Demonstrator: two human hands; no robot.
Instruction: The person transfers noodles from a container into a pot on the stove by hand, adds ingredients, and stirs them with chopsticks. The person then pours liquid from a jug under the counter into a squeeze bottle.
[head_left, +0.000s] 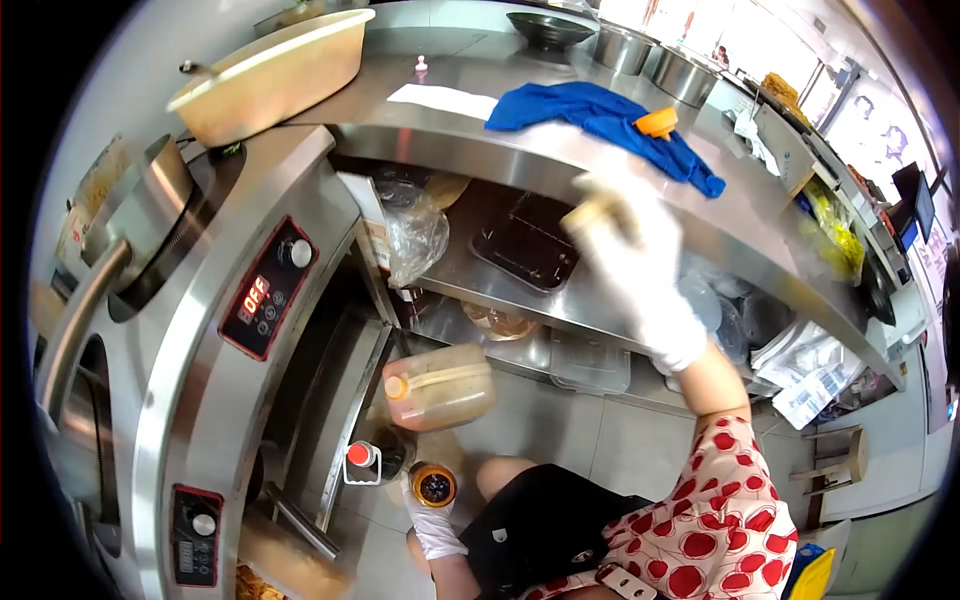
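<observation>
My left hand point(432, 527), in a white glove, is closed around an open jar point(434, 485) with an orange rim and dark contents, low near the floor. Next to it stands a dark bottle with a red cap point(360, 454) and a white handle. Just behind lies a large translucent jug point(445, 388) with an orange cap. My right hand point(635, 255), also gloved, is raised at the counter's front edge and smeared by motion. A small tan thing point(592, 218) shows at its fingers, too blurred to name. Beyond that hand, an orange lid point(657, 123) rests on a blue cloth point(570, 108).
The steel counter point(440, 60) curves across the top, bearing a large beige tub point(275, 80) and steel pots point(685, 75). Below, a shelf holds a dark tray point(527, 240) and a plastic bag point(415, 235). A cooker with a control panel point(268, 287) stands left.
</observation>
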